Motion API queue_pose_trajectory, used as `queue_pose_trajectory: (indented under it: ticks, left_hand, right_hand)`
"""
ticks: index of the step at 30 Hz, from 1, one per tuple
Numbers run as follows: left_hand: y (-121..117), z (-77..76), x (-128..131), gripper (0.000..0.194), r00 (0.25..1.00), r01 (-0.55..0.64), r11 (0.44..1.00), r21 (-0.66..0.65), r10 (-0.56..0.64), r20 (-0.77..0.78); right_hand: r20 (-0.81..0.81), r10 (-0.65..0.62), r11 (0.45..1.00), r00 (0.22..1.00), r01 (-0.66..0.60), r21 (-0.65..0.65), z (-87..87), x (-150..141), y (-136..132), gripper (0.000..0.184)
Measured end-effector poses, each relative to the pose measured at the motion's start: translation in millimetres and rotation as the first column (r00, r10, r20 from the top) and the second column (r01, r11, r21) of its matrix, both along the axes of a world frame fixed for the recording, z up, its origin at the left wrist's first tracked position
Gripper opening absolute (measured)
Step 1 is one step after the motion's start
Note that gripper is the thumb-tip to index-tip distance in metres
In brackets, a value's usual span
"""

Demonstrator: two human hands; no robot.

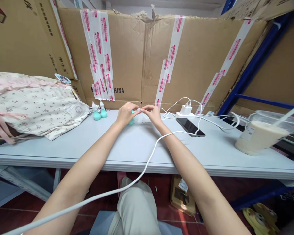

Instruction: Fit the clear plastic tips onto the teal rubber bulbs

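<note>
My left hand (125, 115) and my right hand (153, 114) meet above the tabletop near the back. The fingertips of both are pinched together on a small translucent piece (138, 110), too small to make out fully. Just below the fingers are a teal bulb (131, 121), partly hidden by my left hand, and some clear plastic (142, 119). To the left, a pair of teal squeeze bulbs with clear pointed nozzles, one in front (97, 115) and one behind (103, 113), stand upright against the cardboard.
A floral cloth bag (39, 104) lies at left. At right are a phone (191, 127), a white charger (186, 109) and a tilted-looking plastic cup of milky drink (262, 135). A white cable (147, 163) crosses in front of my arms. Cardboard (127, 58) walls the grey table's (88, 147) back.
</note>
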State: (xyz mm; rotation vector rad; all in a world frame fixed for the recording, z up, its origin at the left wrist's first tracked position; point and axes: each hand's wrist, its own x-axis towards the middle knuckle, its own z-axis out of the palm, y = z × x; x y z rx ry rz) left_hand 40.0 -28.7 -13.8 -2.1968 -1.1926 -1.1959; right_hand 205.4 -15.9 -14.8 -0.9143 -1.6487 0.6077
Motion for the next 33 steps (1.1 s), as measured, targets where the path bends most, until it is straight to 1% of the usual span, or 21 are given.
queue_pose_trajectory:
  ticks: [3,5,7,9,11,15,19,25,30,33]
  left_hand:
    - [-1.3,0.5,0.5,0.023,0.998,0.014,0.997,0.078,-0.010,-0.058]
    - [-2.2,1.3,0.5,0.026,0.995,0.040,0.990,0.135,-0.027,-0.094]
    - [-3.3,2.2,0.6,0.029,0.993,0.062,0.981,0.183,-0.042,-0.109]
    - [-4.4,2.9,1.3,0.032,0.993,0.068,0.975,0.211,-0.047,-0.106]
    - [-5.6,3.2,2.5,0.035,0.994,0.064,0.973,0.220,-0.043,-0.097]
    - [-7.0,2.4,6.1,0.038,0.995,0.074,0.979,0.189,-0.059,-0.081]
    - [-7.6,1.8,8.6,0.039,0.994,0.091,0.986,0.140,-0.081,-0.070]
    - [-9.3,3.6,8.7,0.042,0.993,0.071,0.991,0.112,-0.059,-0.105]
    - [-10.6,3.7,9.0,0.040,0.997,0.069,0.988,0.136,-0.062,-0.053]
    - [-12.9,5.4,12.4,0.035,0.996,0.082,0.980,0.181,-0.088,0.028]
  right_hand:
    - [-0.191,0.144,0.985,0.971,-0.160,-0.070,-2.6,-1.2,2.9,0.027]
    - [-0.306,0.178,0.964,0.935,-0.228,-0.136,-3.5,-2.2,1.2,0.030]
    - [-0.397,0.213,0.921,0.893,-0.319,-0.224,-3.2,-2.7,-2.7,0.036]
    - [-0.460,0.271,0.853,0.846,-0.432,-0.292,-2.1,-2.3,-6.9,0.037]
    - [-0.501,0.318,0.799,0.805,-0.512,-0.316,-0.6,-1.0,-9.5,0.033]
    - [-0.553,0.356,0.752,0.753,-0.582,-0.309,1.7,2.5,-10.0,0.025]
    - [-0.568,0.328,0.753,0.755,-0.572,-0.325,2.4,3.4,-10.3,0.019]
    - [-0.570,0.268,0.805,0.777,-0.505,-0.310,2.7,-2.1,-14.9,0.022]
    - [-0.560,0.261,0.835,0.786,-0.475,-0.277,4.1,-4.8,-16.8,0.031]
    - [-0.525,0.291,0.834,0.800,-0.481,-0.271,7.0,-2.0,-16.4,0.034]
